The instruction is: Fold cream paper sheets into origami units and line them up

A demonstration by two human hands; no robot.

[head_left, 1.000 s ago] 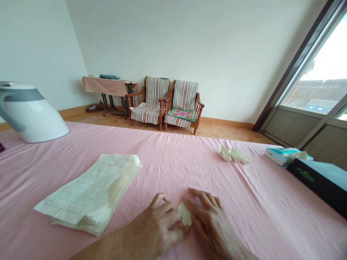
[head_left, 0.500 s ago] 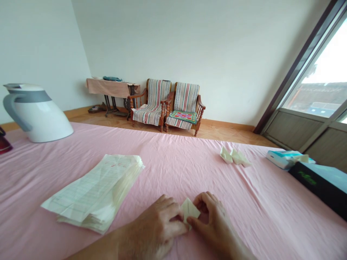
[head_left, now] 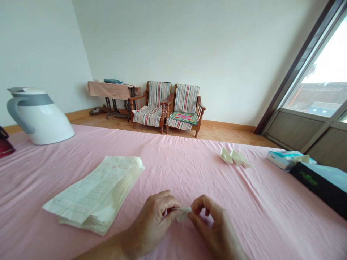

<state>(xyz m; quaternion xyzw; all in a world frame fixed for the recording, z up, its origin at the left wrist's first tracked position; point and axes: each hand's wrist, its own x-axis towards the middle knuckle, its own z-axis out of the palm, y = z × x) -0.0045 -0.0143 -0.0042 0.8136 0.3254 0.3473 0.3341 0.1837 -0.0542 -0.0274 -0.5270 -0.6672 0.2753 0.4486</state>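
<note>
A small piece of folded pale paper [head_left: 183, 213] is held between both hands, just above the pink cloth [head_left: 173, 162]. My left hand [head_left: 155, 220] pinches its left side between thumb and fingers. On the right edge, my right hand [head_left: 213, 224] grips it with thumb and forefinger. The paper is seen nearly edge-on and partly hidden by the fingertips. To the left lies a thick stack of lined paper sheets [head_left: 93, 191] with red marks at the top. Folded paper shapes [head_left: 234, 157] with pointed ends sit beyond my right hand.
A white and grey jug [head_left: 48, 122] stands at the far left, beside a dark red object [head_left: 5, 146] cut by the frame edge. At right are a tissue pack [head_left: 284, 159] and a black box [head_left: 317, 184]. Two wooden armchairs [head_left: 200, 112] stand beyond the cloth's far edge.
The folded paper has been lifted and tipped from a flat diamond facing me to nearly edge-on. My left hand has turned, its thumb now along the paper's near side.
</note>
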